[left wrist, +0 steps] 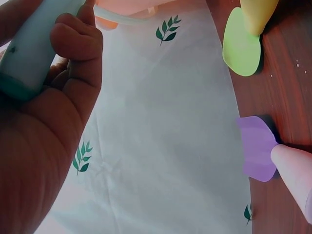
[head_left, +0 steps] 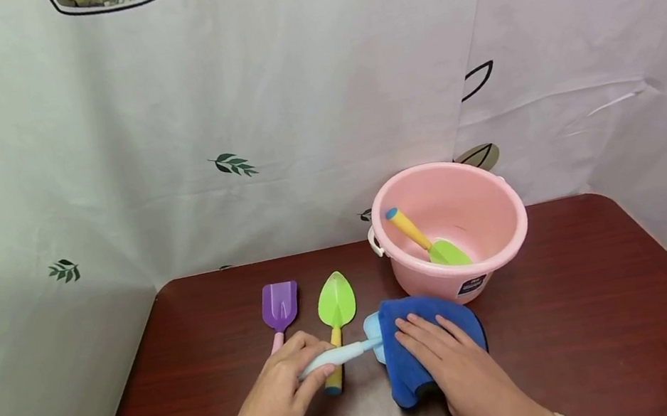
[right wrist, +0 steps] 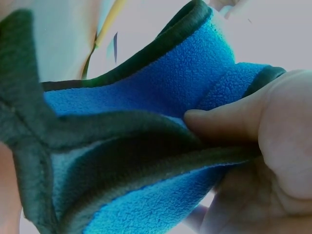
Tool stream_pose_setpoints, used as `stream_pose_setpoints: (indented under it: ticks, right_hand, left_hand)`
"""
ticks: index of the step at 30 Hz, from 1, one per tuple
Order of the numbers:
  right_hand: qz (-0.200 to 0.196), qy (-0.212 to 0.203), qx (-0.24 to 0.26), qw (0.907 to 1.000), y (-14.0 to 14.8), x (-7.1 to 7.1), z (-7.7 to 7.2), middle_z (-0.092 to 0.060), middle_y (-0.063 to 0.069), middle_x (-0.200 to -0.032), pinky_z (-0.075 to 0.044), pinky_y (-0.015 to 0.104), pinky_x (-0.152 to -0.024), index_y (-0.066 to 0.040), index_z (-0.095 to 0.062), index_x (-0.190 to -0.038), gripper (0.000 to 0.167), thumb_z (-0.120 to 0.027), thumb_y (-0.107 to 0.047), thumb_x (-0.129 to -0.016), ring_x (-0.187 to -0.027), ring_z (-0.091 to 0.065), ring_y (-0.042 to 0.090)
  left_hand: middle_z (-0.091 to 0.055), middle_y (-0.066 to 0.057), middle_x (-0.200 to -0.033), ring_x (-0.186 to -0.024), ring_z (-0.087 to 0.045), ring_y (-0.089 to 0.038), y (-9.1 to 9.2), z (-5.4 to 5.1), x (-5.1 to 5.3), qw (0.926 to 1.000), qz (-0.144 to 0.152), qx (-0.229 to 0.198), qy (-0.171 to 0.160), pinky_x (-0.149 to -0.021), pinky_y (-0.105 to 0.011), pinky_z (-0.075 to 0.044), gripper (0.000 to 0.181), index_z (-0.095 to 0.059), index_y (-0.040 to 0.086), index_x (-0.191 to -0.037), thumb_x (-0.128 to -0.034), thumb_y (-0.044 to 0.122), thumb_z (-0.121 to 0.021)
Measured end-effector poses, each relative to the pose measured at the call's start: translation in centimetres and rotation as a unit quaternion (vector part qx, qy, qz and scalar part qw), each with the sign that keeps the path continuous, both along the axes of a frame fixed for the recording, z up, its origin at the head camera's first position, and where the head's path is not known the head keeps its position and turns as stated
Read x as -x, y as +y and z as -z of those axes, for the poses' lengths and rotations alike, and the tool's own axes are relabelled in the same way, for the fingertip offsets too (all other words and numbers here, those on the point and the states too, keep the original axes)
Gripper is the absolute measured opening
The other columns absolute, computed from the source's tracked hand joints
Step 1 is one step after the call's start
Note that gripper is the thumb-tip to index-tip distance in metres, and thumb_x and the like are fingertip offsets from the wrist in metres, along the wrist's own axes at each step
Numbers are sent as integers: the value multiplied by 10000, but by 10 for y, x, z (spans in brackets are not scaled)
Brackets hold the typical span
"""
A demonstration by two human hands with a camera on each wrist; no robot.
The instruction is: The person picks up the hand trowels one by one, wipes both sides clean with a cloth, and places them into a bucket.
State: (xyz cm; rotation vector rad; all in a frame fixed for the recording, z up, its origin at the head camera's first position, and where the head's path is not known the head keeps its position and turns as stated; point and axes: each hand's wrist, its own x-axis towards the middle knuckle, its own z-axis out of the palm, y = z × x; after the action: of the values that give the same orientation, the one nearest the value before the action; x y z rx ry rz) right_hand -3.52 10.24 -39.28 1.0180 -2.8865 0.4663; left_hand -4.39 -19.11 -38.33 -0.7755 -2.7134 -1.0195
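My left hand (head_left: 280,394) grips the pale blue handle of a toy shovel (head_left: 338,356), held across the lower part of a green toy trowel (head_left: 336,302). The handle also shows between thumb and fingers in the left wrist view. A blue cloth (head_left: 404,368) with black edging covers most of the shovel's light blue blade. Over the cloth lies my right hand (head_left: 464,369), its fingers extended in the head view. From the right wrist view, the thumb (right wrist: 224,119) and the fingers below pinch folded layers of the cloth.
A pink bucket (head_left: 415,278) with a white handle stands behind the cloth; a green trowel with a yellow handle (head_left: 411,229) leans inside it. To the left, a purple toy shovel (head_left: 280,306) lies on the dark red-brown table (head_left: 595,313). Pale patterned fabric (head_left: 291,99) hangs around the table.
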Motion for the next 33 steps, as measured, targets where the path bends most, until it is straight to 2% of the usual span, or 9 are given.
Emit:
stream_pose_setpoints:
  ticks: [8, 14, 21, 24, 28, 30, 31, 33]
  right_hand:
    - [17, 448, 218, 9988, 2, 0, 3, -475, 45, -1521, -374, 519, -1104, -78, -520, -1454, 649, -647, 117, -848, -1433, -391, 263]
    - [193, 362, 236, 9989, 4, 1, 1, -477, 37, -1522, -384, 504, -1098, -86, -519, -1457, 668, -677, 111, -839, -1430, -397, 259]
    - [252, 345, 278, 9987, 5, 2, 1, -471, 51, -1525, -403, 492, -1087, -61, -509, -1461, 690, -618, 172, -821, -1425, -406, 267]
    - [349, 410, 272, 9982, 5, 2, 0, -483, 55, -1516, -410, 470, -1086, -54, -527, -1447, 681, -619, 178, -813, -1413, -422, 259]
    - [494, 552, 284, 9968, 7, 3, -1, -504, 67, -1497, -417, 447, -1082, -38, -550, -1422, 669, -637, 182, -796, -1390, -451, 258]
    - [572, 609, 321, 9960, 8, 3, -1, -514, 71, -1487, -424, 444, -1076, -34, -556, -1415, 669, -643, 185, -789, -1375, -469, 259]
    - [608, 650, 348, 9954, 9, 4, -2, -521, 74, -1480, -429, 445, -1070, -32, -560, -1410, 668, -646, 187, -784, -1366, -479, 262]
    - [673, 732, 426, 9941, 10, 4, -2, -535, 82, -1464, -438, 448, -1060, -25, -568, -1400, 673, -645, 194, -769, -1348, -498, 268]
  left_hand:
    - [-537, 222, -1004, -858, -526, 33, -3, 0, 0, 10000, 40, -75, -53, -1033, -735, -296, 103, -708, 260, -1075, -985, 250, -660]
    - [-550, 192, -997, -850, -535, 14, -6, -2, 1, 9997, 181, -156, -11, -1022, -701, -342, 103, -704, 256, -1076, -990, 231, -654]
    - [-542, 206, -981, -842, -538, 17, -10, -4, 1, 9997, 183, -138, 9, -1069, -620, -349, 102, -704, 267, -1070, -983, 229, -666]
    - [-544, 217, -982, -839, -541, 21, -12, -4, 0, 9998, 151, -103, 20, -1089, -481, -381, 102, -705, 273, -1074, -984, 246, -665]
    - [-557, 219, -996, -845, -554, 18, -15, -4, 0, 9998, 147, -156, 0, -1124, -247, -309, 114, -707, 280, -1087, -986, 247, -664]
    - [-564, 213, -1004, -848, -559, 12, -16, -5, -1, 9997, 153, -208, 5, -1143, -195, -252, 125, -707, 281, -1093, -983, 235, -669]
    - [-568, 212, -1007, -850, -561, 11, -17, -5, -1, 9997, 152, -216, 20, -1137, -196, -267, 128, -708, 282, -1093, -982, 230, -672]
    - [-574, 207, -1007, -850, -554, -2, -18, -6, -1, 9995, 150, -258, 37, -1031, -195, -397, 136, -710, 282, -1092, -978, 216, -679]
